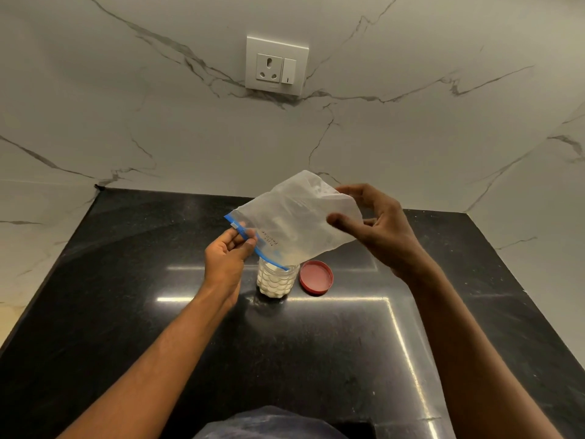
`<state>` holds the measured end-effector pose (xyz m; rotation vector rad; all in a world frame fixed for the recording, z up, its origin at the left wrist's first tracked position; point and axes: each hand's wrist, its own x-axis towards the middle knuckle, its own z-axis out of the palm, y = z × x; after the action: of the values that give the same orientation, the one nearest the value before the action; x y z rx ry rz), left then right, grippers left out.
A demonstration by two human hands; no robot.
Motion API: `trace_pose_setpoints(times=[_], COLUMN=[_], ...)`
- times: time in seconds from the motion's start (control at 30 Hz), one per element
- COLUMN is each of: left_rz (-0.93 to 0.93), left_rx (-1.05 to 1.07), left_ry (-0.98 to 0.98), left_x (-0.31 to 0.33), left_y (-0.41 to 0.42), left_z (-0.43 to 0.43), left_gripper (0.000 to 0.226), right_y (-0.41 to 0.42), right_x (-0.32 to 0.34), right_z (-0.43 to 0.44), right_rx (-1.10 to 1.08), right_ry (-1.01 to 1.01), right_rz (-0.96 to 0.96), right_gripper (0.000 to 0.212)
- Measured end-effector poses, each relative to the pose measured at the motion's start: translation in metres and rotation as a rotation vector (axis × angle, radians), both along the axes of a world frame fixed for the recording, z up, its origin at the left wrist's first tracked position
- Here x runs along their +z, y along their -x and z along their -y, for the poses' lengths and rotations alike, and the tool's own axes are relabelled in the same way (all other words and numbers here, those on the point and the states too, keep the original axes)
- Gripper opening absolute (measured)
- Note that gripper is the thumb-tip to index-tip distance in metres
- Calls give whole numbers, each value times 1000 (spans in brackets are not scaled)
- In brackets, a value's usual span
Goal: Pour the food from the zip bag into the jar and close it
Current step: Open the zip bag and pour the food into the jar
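Observation:
A clear zip bag (294, 220) with a blue zip strip hangs tilted over a small clear plastic jar (274, 282). The jar stands upright on the black counter (126, 280) and holds white food. The bag's blue mouth rests at the jar's opening. My left hand (226, 259) pinches the blue zip edge at the bag's left. At the raised bottom corner, my right hand (380, 231) grips the bag, fingers partly spread. The red lid (316, 277) lies flat on the counter just right of the jar. The bag looks nearly empty.
A marble wall rises behind the counter, with a white socket and switch (277, 66) above the jar. The counter's left edge runs diagonally at the left. Dark clothing (269, 423) shows at the bottom centre.

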<state>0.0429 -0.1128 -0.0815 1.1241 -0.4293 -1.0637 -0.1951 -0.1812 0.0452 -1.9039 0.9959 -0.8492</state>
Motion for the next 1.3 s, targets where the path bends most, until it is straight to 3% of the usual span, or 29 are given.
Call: trace_pose_setpoints(times=[0.07,0.2,0.33,0.5,0.7,0.8,0.9,1.07,1.23,1.3], left_rz=[-11,-19,-17,-21,-25,-32,-46,-48,-65,-60], left_rx=[1,2,4,6,4,-3,-3,3,11,4], left_ry=[-8,-2,0,-7,-23,-21,-30,-41,-55,-39], left_x=[0,0,-1,-3,-6,-7,-7,-6,-7,-7], left_y=[0,2,3,1,0,0,-1,-1,-2,-1], left_z=[0,1,-1,-1,0,0,-1,0,1,2], left_gripper=[27,26,26,24,25,25,24,25,27,29], right_y=[7,9,-4,-11,-14,-17,-17,-19,-14,-13], right_x=[-7,-14,-14,-12,-8,-8,-8,-3,-7,-8], right_z=[-1,-4,-5,1,1,2,4,0,5,3], right_rx=[-4,-137,-199,-123,-162,-128,-88,-120,-88,-114], right_ry=[-29,104,206,284,313,346,327,322,249,259], right_rz=[-104,-54,-36,-153,-77,-149,-213,-98,-261,-222], right_gripper=[35,8,19,19,14,18,22,10,17,10])
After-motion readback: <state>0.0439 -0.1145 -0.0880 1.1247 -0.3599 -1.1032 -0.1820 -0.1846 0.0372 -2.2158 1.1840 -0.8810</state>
